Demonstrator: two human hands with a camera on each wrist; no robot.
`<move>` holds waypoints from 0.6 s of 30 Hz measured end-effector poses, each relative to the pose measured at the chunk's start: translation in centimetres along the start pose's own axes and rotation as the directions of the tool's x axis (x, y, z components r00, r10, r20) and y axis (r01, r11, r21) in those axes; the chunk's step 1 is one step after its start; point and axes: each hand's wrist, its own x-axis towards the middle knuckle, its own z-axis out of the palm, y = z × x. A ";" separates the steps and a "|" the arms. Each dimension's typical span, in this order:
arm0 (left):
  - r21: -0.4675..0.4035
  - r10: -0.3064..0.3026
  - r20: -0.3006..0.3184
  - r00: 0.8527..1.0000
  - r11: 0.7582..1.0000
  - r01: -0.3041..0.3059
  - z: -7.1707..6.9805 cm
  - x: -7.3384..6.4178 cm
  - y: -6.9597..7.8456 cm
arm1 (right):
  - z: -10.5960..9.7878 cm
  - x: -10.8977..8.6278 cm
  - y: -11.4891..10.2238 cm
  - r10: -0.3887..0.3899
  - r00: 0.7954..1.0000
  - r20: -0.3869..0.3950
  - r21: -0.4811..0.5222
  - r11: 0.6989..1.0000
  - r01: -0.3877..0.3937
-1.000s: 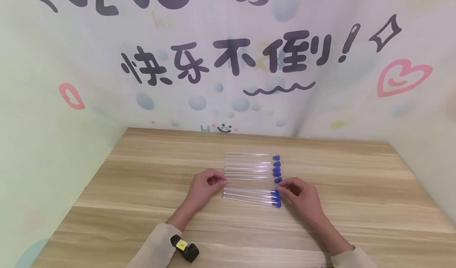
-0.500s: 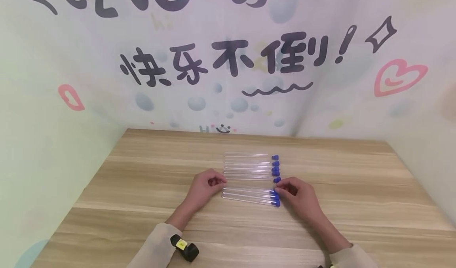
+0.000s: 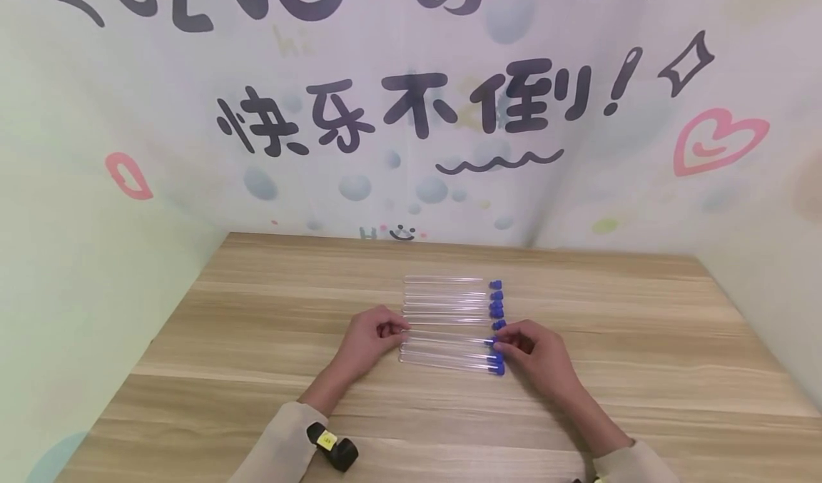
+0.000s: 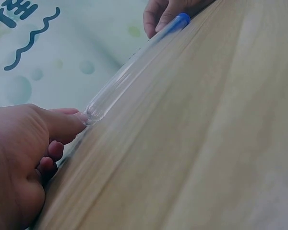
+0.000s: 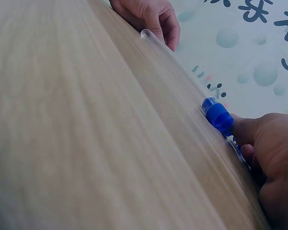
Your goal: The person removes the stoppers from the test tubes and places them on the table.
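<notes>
Tube (image 4: 119, 86) between hands (image 3: 369, 334) (image 3: 541, 351) (right at cap (image 5: 218, 116)).

Pinched blue cap (image 3: 490, 341) partly hidden, top lettering (image 3: 311, 12) cropped

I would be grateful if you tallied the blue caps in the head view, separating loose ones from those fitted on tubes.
Loose blue caps: 5
Fitted blue caps: 3
Total: 8

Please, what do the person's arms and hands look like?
The left hand and right hand wear no gloves. The left sleeve and right sleeve are beige. A black device with a yellow label sits at the left one.
</notes>
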 end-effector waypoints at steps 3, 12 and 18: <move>0.007 0.009 0.006 1.000 1.000 -0.009 0.0 0.0 0.0 | 0.1 0.0 0.0 -0.023 1.000 -0.004 -0.007 1.000 0.023; 0.056 0.001 0.018 1.000 0.998 -0.002 0.0 0.1 0.1 | 0.2 0.1 0.1 -0.033 0.999 0.009 -0.037 0.999 0.033; 0.067 0.005 0.021 1.000 0.998 -0.006 0.0 0.1 0.2 | 0.2 0.1 0.0 -0.040 0.999 0.013 -0.046 0.998 0.041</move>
